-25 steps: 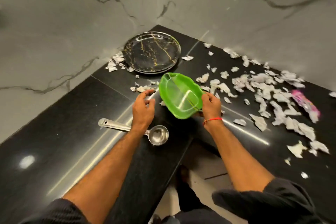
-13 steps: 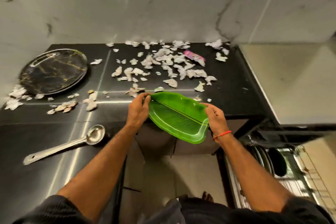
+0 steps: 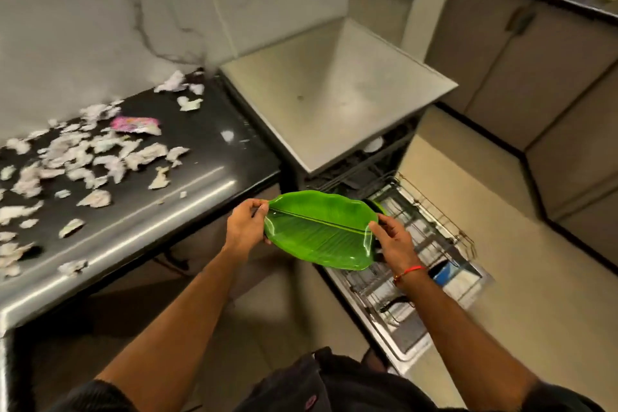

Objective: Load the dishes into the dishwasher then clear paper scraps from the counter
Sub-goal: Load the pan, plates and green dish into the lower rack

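I hold a green leaf-shaped plate point(image 3: 319, 231) in the air with both hands. My left hand point(image 3: 245, 227) pinches its left tip and my right hand point(image 3: 393, 239) grips its right end. The plate hangs just left of the open dishwasher's pulled-out wire rack point(image 3: 431, 237), off the front of the black counter point(image 3: 214, 177). Several white paper scraps point(image 3: 97, 157) and a pink wrapper point(image 3: 133, 124) lie scattered on the counter to the left. Another green dish point(image 3: 376, 206) peeks out in the rack behind the plate.
The dishwasher's grey top point(image 3: 334, 94) stands right of the counter. A blue item point(image 3: 443, 273) and dark utensils sit in the rack. Beige cabinets point(image 3: 535, 53) with a dark countertop line the far right, across a beige floor point(image 3: 485, 197).
I have turned right and carried the green plate off the counter toward the open dishwasher rack. The black plate and ladle have left the view.
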`<state>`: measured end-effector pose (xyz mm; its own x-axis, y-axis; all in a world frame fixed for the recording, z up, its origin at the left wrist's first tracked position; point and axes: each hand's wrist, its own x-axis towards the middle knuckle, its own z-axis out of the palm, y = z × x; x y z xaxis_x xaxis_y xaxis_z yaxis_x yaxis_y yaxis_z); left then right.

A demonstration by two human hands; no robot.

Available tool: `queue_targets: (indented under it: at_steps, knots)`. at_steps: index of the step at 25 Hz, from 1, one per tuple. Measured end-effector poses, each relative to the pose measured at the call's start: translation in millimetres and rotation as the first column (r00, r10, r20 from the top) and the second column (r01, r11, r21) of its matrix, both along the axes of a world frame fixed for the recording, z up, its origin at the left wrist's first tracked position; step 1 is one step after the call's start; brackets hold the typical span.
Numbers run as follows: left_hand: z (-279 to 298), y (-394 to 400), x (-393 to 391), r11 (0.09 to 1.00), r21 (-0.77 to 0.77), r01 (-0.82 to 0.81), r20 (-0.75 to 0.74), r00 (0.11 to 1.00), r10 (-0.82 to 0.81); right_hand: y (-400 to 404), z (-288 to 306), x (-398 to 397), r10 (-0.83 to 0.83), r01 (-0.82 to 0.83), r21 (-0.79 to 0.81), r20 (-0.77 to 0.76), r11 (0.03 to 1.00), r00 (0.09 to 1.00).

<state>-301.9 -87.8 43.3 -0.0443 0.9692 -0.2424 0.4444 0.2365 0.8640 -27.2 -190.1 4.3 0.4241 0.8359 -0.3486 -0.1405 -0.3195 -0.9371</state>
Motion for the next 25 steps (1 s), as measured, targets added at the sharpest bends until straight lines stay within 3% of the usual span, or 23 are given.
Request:
queue_targets:
  at_steps: [3, 5, 9, 13, 16, 21, 25]
  knots:
    - [-9.4, -5.6, 87.8, 1.000, -0.010, 0.029, -0.034, 0.999, -0.030, -20.2, -7.2, 56.1, -0.071, 0.078, -0.036, 0.170, 0.996, 0.983]
    - [-14.7, -8.1, 137.0, 0.998, -0.019, 0.055, -0.044, 0.997, -0.056, -28.5, -14.0, 88.5, -0.079, 0.089, -0.093, 0.107, 0.992, 0.991]
    - [-16.8, -0.9, 209.1, 0.989, -0.013, 0.147, -0.061, 0.987, -0.147, -43.6, -28.3, 153.3, -0.270, 0.270, -0.163, 0.020, 0.949, 0.963]
    - [-29.5, 15.5, 254.4, 0.973, -0.046, 0.228, -0.034, 0.973, -0.229, -63.6, -31.1, 185.5, -0.258, 0.213, -0.216, -0.208, 0.953, 0.943]
    - [-41.1, 34.7, 282.6, 0.930, -0.104, 0.354, -0.066, 0.930, -0.361, -70.0, -33.4, 205.4, -0.355, 0.312, -0.193, -0.255, 0.930, 0.899]
    - [-60.3, 78.3, 324.6, 0.852, -0.037, 0.522, -0.309, 0.805, -0.506, -53.7, -50.7, 232.3, -0.376, 0.375, -0.188, 0.037, 0.908, 0.926]
    - [-87.8, 126.7, 360.4, 0.785, -0.041, 0.618, -0.370, 0.720, -0.587, -10.2, -66.3, 250.1, -0.311, 0.341, -0.180, 0.175, 0.923, 0.934]
